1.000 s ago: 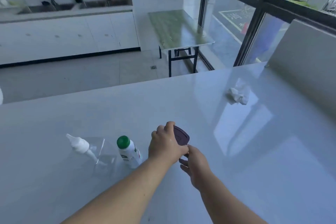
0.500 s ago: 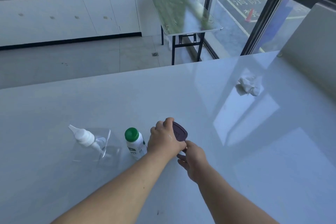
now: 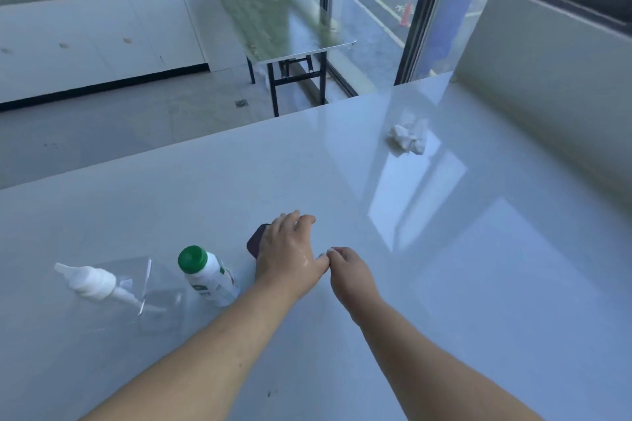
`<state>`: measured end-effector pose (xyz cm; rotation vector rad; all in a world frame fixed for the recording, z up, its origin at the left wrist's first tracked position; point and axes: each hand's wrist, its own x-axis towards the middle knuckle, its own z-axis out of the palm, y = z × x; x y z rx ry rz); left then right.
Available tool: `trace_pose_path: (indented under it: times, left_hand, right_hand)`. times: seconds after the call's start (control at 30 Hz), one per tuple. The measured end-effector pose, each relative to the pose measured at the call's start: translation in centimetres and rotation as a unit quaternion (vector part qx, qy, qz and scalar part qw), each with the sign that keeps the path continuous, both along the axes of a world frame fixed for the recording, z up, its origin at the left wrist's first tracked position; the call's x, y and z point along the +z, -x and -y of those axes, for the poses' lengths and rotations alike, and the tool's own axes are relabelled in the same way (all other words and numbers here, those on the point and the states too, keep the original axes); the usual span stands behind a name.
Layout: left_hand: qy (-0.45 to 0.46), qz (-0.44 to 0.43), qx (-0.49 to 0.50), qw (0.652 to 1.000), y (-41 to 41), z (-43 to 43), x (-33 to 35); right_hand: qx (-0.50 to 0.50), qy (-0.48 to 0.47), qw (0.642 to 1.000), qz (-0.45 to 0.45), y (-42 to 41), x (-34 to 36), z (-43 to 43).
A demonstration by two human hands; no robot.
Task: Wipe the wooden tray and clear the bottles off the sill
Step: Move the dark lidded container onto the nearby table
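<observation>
Bottles first: the green-capped bottle [image 3: 208, 275] stands on the white counter [image 3: 478, 284], with the clear pump bottle [image 3: 113, 290] to its left. Left hand [image 3: 290, 249] lies spread over a dark purple object [image 3: 255, 242], probably a lid, fingers loose, perhaps steadying it. Right hand [image 3: 349, 272] sits beside, curled and holding nothing visible. A crumpled tissue [image 3: 408, 137] waits farther off; no wooden tray shows.

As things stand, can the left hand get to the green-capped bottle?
Probably yes. The left hand lies spread over a dark object right beside the green-capped bottle, with only bare countertop between them. The clear pump bottle stands on the bottle's far side, out of the way.
</observation>
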<state>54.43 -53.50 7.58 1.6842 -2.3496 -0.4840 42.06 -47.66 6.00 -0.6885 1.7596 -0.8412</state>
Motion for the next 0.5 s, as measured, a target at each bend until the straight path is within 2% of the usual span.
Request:
trace_pose_path:
  times: [0.13, 0.2, 0.37, 0.5]
  left_hand:
    - [-0.052, -0.033, -0.087, 0.994, 6.9, -2.7, 1.4]
    - [-0.084, -0.020, -0.127, 0.988, 11.1, -5.0, 1.4]
    - [-0.121, 0.002, -0.255, 0.959, 22.3, -13.5, 0.9]
    - [-0.149, 0.026, -0.357, 0.922, 30.5, -22.5, 0.3]
  right_hand:
    - [0.035, 0.029, 0.971, -0.233, 8.6, 1.7, -5.1]
    - [0.035, 0.017, 0.953, -0.299, 13.4, 2.4, -8.9]
    - [-0.010, -0.054, 0.926, -0.374, 24.2, 2.8, -21.4]
    - [-0.085, -0.114, 0.918, -0.370, 30.7, 1.8, -33.5]
